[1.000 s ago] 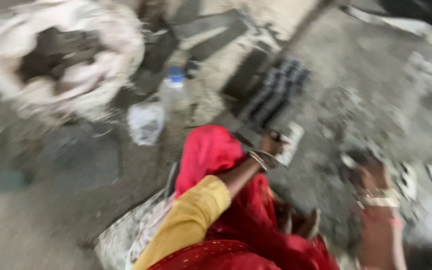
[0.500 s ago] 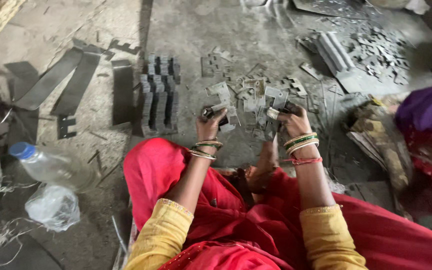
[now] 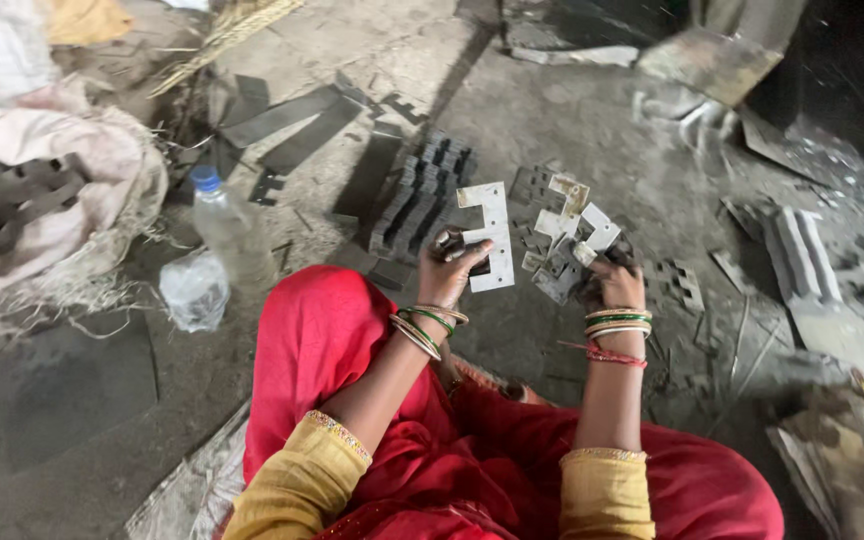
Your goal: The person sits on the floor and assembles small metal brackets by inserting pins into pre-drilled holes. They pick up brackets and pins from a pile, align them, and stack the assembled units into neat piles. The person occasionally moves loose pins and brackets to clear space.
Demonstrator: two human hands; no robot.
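Toward the floor's left edge a clear plastic bottle with a blue cap stands beside a crumpled plastic bag; nearer the middle of the floor a stack of dark notched plates lies in a row, just beyond the left hand; that hand's fingers are closed round the lower edge of a pale E-shaped metal plate, held up off the floor with its long axis running away from the person and its notches facing left; just to its right, apart from it, the right hand has its fingers curled round a loose bunch of small metal stampings, pale ones uppermost; so the E-shaped plate lies left of the bunch, with the left hand nearer the stack; more stampings lie scattered on the floor toward its right edge.
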